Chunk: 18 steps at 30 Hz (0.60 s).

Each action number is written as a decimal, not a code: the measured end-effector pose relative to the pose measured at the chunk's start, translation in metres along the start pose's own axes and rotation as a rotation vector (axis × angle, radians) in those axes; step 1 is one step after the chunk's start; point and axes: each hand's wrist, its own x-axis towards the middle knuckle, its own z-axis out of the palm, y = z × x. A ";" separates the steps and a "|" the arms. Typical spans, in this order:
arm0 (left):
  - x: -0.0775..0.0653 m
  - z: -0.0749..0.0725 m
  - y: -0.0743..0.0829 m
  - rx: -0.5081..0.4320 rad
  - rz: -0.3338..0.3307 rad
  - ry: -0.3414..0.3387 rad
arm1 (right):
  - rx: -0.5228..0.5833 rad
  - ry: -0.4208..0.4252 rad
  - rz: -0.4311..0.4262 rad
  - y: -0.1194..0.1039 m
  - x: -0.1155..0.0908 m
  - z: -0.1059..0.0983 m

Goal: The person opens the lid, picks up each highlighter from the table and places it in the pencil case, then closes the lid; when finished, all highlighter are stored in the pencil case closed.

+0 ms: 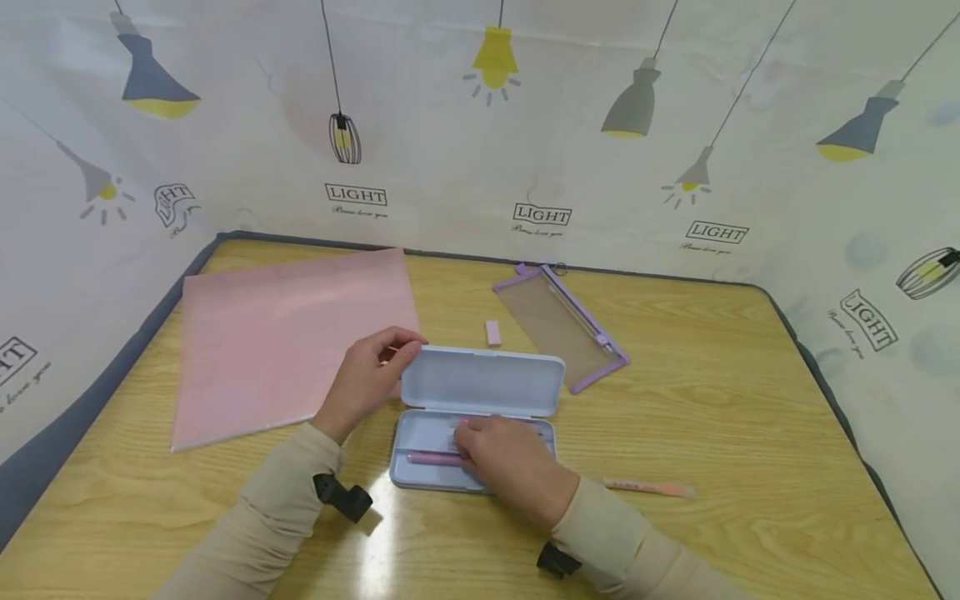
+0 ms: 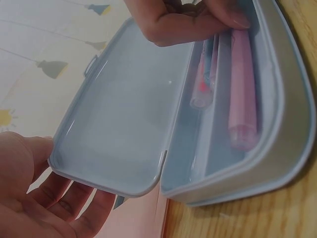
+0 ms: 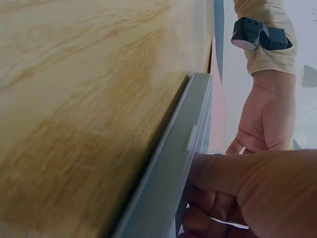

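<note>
A light blue pencil case stands with its lid point(image 1: 483, 379) raised. My left hand point(image 1: 372, 371) holds the lid's left corner, thumb on one side and fingers behind, as the left wrist view shows. Down in the tray point(image 1: 408, 429) is my right hand point(image 1: 517, 462), its fingers bent over the pens. One fingertip touches the pink pen point(image 2: 242, 89) in the front compartment. Clear-and-pink pens point(image 2: 202, 91) lie in the back compartment, partly under that hand. Whether the fingers pinch a pen is hidden. In the right wrist view, the right thumb point(image 3: 218, 171) lies against the case's rim.
A pink folder point(image 1: 292, 342) lies flat at the left. Behind the case are a small pale pink eraser point(image 1: 492, 333) and a mesh zip pouch point(image 1: 555, 325) with purple edging. An orange highlighter point(image 1: 650, 487) lies right of the case. A printed curtain borders the wooden table.
</note>
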 end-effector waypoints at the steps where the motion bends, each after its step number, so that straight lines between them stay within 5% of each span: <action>1: 0.000 0.000 0.000 0.000 -0.001 0.000 | 0.006 -0.001 -0.002 0.000 0.000 0.000; 12: -0.001 0.000 -0.002 0.018 -0.002 -0.009 | 0.208 0.052 0.083 0.025 -0.038 -0.044; 18: -0.001 -0.001 -0.002 0.019 0.011 -0.010 | 0.234 0.001 0.310 0.067 -0.082 -0.068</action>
